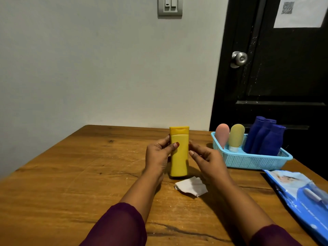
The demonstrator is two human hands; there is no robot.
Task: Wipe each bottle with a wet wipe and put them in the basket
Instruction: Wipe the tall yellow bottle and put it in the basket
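The left hand (158, 155) curls its fingers round the yellow bottle (179, 157) so it stands up on the desk (79, 174). The right hand (206, 160) sits just beside it, fingers loose, holding nothing. The wet wipe (191, 187) lies in front, with the blue basket (248, 162) near

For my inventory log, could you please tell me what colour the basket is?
Light blue basket, clearest in the head view.

Yellow bottle (178, 153), perforated light-blue basket (248, 159), three dark-blue bottles (264, 137), white wipe (190, 186), maroon sleeves (117, 226)
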